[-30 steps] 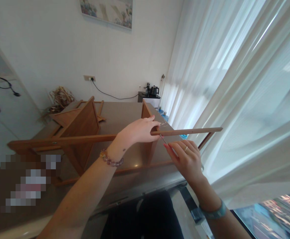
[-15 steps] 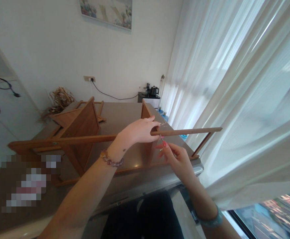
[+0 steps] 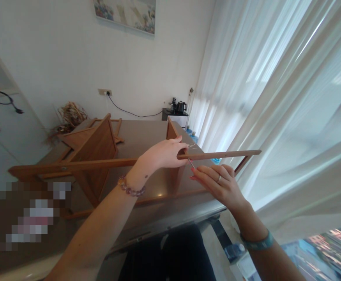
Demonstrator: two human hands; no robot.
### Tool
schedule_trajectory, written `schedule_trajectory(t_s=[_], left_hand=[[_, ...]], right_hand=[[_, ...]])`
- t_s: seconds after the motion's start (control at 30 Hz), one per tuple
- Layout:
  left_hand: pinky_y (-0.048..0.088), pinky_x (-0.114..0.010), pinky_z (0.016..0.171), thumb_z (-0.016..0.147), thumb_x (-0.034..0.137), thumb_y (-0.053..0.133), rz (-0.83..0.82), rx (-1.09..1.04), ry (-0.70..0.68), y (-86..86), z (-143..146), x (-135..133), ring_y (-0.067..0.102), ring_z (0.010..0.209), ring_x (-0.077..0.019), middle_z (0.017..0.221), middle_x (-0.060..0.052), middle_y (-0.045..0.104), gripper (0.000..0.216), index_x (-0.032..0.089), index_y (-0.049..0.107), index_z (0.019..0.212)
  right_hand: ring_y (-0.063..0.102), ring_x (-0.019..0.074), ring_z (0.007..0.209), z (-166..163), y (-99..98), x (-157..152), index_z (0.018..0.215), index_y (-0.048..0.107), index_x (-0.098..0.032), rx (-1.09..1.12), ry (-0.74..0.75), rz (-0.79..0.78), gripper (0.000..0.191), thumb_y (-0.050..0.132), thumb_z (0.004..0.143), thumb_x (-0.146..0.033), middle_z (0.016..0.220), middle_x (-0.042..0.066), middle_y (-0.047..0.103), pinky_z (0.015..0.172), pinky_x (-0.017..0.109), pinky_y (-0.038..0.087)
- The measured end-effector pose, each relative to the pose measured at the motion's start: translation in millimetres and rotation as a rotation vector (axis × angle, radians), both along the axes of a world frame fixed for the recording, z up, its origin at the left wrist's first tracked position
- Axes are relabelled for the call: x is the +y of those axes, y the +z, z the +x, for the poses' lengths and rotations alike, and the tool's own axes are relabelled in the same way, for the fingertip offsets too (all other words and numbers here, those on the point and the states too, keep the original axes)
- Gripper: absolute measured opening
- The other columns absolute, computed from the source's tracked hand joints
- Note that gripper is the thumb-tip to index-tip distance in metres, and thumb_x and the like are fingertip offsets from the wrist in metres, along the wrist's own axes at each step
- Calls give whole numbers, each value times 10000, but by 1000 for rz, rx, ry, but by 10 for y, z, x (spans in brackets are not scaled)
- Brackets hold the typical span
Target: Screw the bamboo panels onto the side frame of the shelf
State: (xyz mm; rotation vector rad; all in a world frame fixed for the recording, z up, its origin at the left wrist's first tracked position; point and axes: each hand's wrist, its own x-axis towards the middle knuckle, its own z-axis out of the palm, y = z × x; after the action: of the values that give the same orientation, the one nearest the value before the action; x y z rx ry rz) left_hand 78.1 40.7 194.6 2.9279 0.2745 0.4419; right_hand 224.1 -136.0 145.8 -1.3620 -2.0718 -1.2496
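A long wooden rail [image 3: 225, 154] of a brown furniture frame runs across the middle of the view, above a brown table [image 3: 147, 136]. My left hand [image 3: 165, 153] is closed over the rail near an upright wooden panel [image 3: 172, 132]. Just below and to the right, my right hand [image 3: 221, 185] pinches a thin metal tool [image 3: 191, 163] whose tip touches the rail's underside beside my left fingers. A ring shows on my right hand and a bead bracelet on my left wrist.
More wooden frame parts [image 3: 96, 144] lie on the table at the left. A kettle set [image 3: 178, 106] stands on a small stand at the back. White curtains [image 3: 275, 97] hang at the right. A blurred patch covers the lower left.
My right hand has turned on the thin tool: the fingers curled in half a second ago and now lie stretched out again. My left hand and the rail have stayed still.
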Motion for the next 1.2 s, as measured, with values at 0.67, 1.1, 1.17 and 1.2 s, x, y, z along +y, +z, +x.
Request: schedule_trajectory(t_s=[0.67,1.1,1.17,1.2], left_hand=[[464,-359,873,839,451,510,10,-3,14,5,-9,-7,640,1014,-267,1407,-192,452,354,183,622,1042],[469,-352,854,836,454,513,18,-16,18,3,-9,-11,650,965,-244,1399,-165,465,354,196,620,1053],[470,-342,843,838,445,509,19,-17,11,9,-14,-16,648,964,-240,1377,-163,488,339,191,625,1030],[470,-339,840,840,447,507,20,-17,8,11,-15,-17,646,967,-241,1371,-164,493,340,188,627,1026]], right_hand=[[535,192,882,-256,-235,185,1101,555,-246,439,-145,126,226,572,880,-288,968,36,661,824,362,351],[499,142,608,-412,-103,190,567,560,-212,912,-171,-118,393,486,922,-363,549,-20,576,695,325,329],[539,140,595,-432,-127,239,561,585,-202,1241,-18,-286,452,449,932,-421,572,-12,614,667,305,372],[560,144,600,-435,-134,255,570,600,-197,1346,43,-348,465,439,931,-440,585,-5,631,655,298,388]])
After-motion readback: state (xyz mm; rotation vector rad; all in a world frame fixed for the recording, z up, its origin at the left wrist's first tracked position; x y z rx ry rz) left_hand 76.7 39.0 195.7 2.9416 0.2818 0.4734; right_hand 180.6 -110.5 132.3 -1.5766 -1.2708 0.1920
